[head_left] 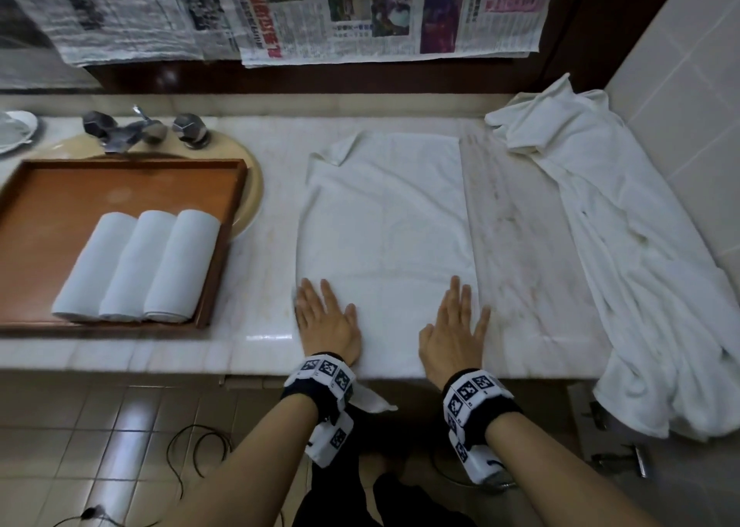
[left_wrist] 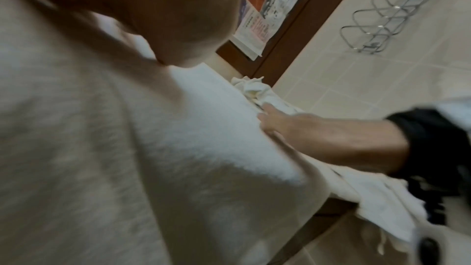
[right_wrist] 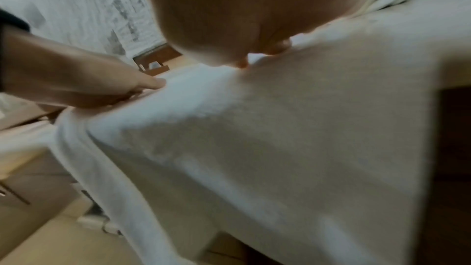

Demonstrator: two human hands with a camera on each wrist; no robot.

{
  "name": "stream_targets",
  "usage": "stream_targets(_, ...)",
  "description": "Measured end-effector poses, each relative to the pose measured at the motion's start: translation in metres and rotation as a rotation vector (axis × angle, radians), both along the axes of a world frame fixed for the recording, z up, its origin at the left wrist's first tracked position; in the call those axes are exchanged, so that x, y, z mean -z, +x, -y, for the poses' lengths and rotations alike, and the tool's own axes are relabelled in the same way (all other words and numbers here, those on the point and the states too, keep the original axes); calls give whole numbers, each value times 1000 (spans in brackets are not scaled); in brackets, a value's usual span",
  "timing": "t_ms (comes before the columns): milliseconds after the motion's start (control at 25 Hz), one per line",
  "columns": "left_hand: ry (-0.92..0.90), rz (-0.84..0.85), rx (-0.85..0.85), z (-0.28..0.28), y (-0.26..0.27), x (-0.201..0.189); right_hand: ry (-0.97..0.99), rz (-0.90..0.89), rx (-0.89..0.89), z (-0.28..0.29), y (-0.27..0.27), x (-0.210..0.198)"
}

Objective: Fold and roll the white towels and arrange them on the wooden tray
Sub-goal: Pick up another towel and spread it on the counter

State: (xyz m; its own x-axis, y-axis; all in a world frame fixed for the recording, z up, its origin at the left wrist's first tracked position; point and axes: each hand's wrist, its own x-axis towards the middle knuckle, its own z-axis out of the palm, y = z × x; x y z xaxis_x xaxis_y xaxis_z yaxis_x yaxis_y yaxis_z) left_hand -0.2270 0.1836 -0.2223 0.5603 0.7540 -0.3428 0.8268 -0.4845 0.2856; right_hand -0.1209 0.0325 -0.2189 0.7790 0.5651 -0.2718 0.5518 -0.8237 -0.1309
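A white towel lies spread flat on the marble counter, its near end hanging over the front edge. My left hand presses flat on its near left part, fingers straight. My right hand presses flat on its near right part, fingers straight. The wooden tray sits at the left over the sink and holds three rolled white towels side by side. In the left wrist view the towel fills the frame, with my right hand flat on it. The right wrist view shows my left hand on the towel.
A heap of loose white towels covers the counter's right end and hangs over its edge. A chrome tap stands behind the tray. Newspaper sheets hang on the back wall. Cables lie on the tiled floor.
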Motion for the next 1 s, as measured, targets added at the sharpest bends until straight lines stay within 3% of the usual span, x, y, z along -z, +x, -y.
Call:
stream_targets(120,-100,176,182,27,14,-5,77,-63,-255,-32,-12,6)
stream_targets(200,-133,168,225,35,12,1,48,-38,-355,-35,-10,16)
stream_targets(400,24,50,84,10,-36,14,109,59,-339,-25,-10,23)
stream_targets(600,27,-29,-136,-29,-70,8,109,43,-240,-40,-18,23)
stream_targets(640,55,-12,-120,-26,-66,4,110,32,-216,-48,-23,22)
stream_targets(800,-2,128,296,11,-45,5,110,37,-266,-61,-31,27)
stream_targets(1000,102,46,167,-18,-83,17,77,63,-293,-54,-26,29)
